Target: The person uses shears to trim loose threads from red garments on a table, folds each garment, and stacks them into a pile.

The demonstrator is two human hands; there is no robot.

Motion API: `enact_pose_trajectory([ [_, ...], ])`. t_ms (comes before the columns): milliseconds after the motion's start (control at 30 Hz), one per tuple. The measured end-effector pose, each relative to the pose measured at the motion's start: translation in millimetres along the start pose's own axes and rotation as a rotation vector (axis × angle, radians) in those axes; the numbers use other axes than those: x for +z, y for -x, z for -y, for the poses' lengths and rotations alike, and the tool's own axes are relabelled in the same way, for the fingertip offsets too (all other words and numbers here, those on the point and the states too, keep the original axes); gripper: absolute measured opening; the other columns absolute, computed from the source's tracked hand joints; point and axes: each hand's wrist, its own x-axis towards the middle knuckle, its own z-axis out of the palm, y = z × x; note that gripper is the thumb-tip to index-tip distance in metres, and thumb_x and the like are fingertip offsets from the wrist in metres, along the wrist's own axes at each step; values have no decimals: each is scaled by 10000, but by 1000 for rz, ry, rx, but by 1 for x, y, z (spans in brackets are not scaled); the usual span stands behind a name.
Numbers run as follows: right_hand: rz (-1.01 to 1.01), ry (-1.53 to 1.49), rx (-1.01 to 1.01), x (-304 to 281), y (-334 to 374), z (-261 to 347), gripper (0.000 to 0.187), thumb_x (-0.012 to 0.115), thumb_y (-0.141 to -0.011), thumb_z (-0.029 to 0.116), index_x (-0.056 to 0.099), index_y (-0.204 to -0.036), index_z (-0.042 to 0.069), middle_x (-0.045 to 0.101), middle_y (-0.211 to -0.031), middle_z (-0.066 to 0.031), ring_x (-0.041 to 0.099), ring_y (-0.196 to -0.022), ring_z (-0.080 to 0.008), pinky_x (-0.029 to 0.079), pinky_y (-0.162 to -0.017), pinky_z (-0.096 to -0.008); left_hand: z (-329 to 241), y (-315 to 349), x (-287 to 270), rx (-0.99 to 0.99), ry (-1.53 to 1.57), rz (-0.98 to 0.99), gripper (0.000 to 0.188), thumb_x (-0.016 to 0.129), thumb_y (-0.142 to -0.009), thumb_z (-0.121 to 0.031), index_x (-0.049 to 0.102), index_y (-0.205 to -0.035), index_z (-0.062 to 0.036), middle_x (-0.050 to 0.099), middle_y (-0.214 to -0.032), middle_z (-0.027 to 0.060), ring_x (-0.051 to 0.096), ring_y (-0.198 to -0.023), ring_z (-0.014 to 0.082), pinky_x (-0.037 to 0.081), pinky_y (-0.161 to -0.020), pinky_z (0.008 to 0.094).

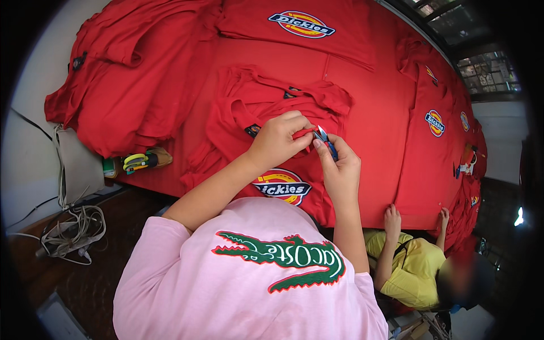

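Over the middle of the table, my left hand (280,139) is closed in a pinch on a small red fabric edge of a red shirt (229,133). Close against it, my right hand (343,173) grips small thread snips (323,135) with blue handles and pointed metal blades. The blade tips are beside the pinched fabric; I cannot tell whether they touch it. The shirt lies loosely bunched under my hands, with dark neck labels showing and a round printed logo near my body.
A big heap of red shirts (153,85) covers the left side. A folded red shirt (249,20) lies at the far side, more printed shirts (419,141) at right. Yellow-handled scissors (135,163) rest at the left edge. A person in yellow (416,266) works at lower right. Tangled cables (76,229) hang at left.
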Motion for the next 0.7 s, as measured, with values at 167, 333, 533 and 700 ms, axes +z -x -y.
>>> enact_pose_trajectory([
  [167, 42, -93, 85, 3, -1, -5, 226, 729, -979, 187, 728, -1050, -27, 554, -699, -32, 460, -638, -79, 389, -564, -277, 5, 1, -2, 84, -44, -20, 169, 765, -835, -47, 730, -995, -2, 670, -871, 116, 676, -777, 251, 528, -681, 333],
  [333, 7, -35, 21, 4, -3, -9, 223, 719, -993, 193, 732, -1052, -22, 539, -689, -9, 452, -649, -62, 381, -568, -264, 8, 1, -2, 108, -82, -16, 183, 771, -828, -49, 735, -1004, -11, 664, -867, 121, 678, -772, 255, 526, -667, 333],
  [533, -49, -89, -1, 11, -6, -19, 214, 735, -984, 188, 715, -1052, -15, 543, -709, 25, 452, -655, -55, 386, -575, -259, 10, 0, -2, -294, 402, 110, 146, 722, -965, -123, 749, -1039, 0, 735, -966, 33, 681, -896, 120, 529, -809, 272],
  [700, 33, -201, 134, 12, -12, -53, 223, 744, -983, 188, 677, -1059, -11, 559, -777, 46, 441, -685, -47, 399, -604, -242, 25, 7, -11, -543, 941, 119, 216, 640, -1040, -191, 756, -1132, -35, 748, -1086, 5, 656, -1040, 77, 478, -981, 251],
])
